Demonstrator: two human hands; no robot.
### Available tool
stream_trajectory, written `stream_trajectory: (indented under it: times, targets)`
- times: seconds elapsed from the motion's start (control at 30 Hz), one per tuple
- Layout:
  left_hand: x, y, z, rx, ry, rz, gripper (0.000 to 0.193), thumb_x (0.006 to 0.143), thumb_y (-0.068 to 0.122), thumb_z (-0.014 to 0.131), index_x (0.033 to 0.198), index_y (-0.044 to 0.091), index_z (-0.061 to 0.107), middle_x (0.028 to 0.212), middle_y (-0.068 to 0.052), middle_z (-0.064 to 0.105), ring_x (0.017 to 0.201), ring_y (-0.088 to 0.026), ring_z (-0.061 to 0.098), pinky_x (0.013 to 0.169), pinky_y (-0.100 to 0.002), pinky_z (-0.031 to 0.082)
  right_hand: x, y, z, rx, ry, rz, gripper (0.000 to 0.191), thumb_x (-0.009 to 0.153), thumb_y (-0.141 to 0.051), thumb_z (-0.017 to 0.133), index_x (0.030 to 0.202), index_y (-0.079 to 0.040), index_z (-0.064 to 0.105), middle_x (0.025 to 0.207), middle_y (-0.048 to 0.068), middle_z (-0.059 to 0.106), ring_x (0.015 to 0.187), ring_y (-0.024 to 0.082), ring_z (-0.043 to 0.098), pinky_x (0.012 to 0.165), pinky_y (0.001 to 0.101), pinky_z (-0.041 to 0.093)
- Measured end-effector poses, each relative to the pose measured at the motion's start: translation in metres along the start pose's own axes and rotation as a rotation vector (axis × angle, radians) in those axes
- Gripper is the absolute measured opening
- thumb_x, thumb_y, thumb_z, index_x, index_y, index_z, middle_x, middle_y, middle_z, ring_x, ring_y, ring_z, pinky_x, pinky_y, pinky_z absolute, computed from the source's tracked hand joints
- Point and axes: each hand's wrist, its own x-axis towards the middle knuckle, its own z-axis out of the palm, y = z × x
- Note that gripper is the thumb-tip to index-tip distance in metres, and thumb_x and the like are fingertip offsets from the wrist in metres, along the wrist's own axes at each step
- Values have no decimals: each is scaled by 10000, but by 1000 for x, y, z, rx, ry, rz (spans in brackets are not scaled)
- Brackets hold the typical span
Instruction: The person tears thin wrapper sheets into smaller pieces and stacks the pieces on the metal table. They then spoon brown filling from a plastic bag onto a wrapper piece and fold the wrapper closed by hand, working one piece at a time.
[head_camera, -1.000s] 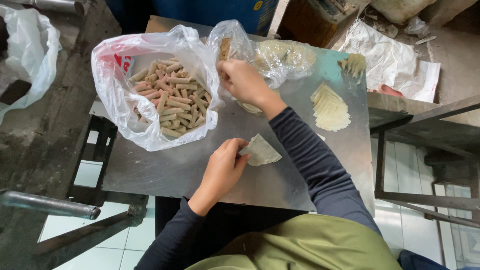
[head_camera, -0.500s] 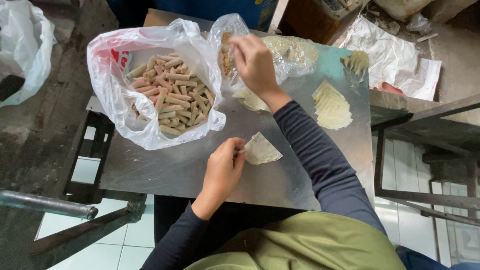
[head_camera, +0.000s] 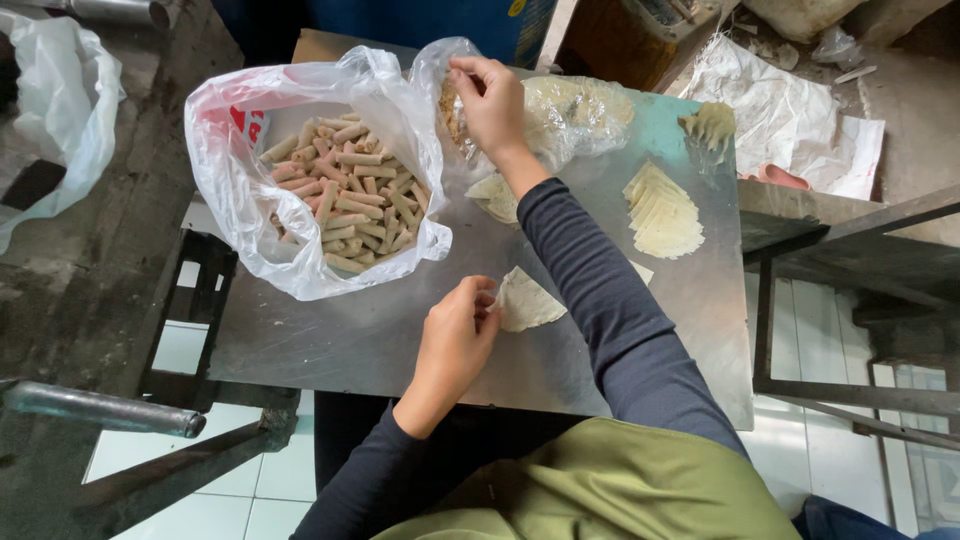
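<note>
Pinching a pale wrapper (head_camera: 528, 300), left hand (head_camera: 455, 340); right hand (head_camera: 492, 100) grips clear bag (head_camera: 570, 110).

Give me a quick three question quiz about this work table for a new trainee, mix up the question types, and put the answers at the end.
1. True or false: the left hand rests at the edge of a single pale wrapper lying flat on the metal table.
2. Multiple choice: the right hand reaches into A) the white bag of rolls, B) the clear plastic bag, C) the fanned stack of wrappers.
3. Fill in: the finished rolls lie in a ____ plastic bag.

Key: 1 true; 2 B; 3 white.
</note>
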Motion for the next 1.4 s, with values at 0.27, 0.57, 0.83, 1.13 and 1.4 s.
stream_trajectory:
  times: [0.27,0.57,0.83,1.13,1.4]
  targets:
    - [0,0,0,-50,-6,-51,289,876,49,708,1149,18,617,883,-120,746,767,-229,756,670,-335,584,-12,-4,-13,-193,70,-58,199,1032,-157,639,945,-4,733,757,91,690,649,150,644,618,288,496]
    - [-1,5,1,-53,15,-45,262,896,52,705,1140,11,617,863,-112,741,731,-208,746,653,-325,575,-18,-7,-15,91,204,406,290,1007,-206,590,857,9,714,676,80,751,492,95,664,477,255,530]
    - [-1,2,-3,-23,29,-59,266,881,37,684,1139,21,622,871,-110,740,741,-213,752,650,-322,586,-17,-3,-32,309,329,516,272,1000,-201,584,867,6,698,693,86,729,499,113,652,420,272,520]
    - [-8,5,-6,-43,16,-63,266,888,56,695,1143,20,626,886,-103,751,759,-206,759,655,-321,586,-71,6,-124,606,228,620,219,1032,-199,612,977,2,679,786,86,698,611,145,642,515,280,486]
    - [-6,2,-8,-58,17,-70,261,883,49,687,1137,10,635,895,-104,761,789,-200,772,672,-310,590,-200,-10,-174,520,8,817,217,1074,-216,578,1007,-31,669,832,57,684,675,117,622,588,264,497]
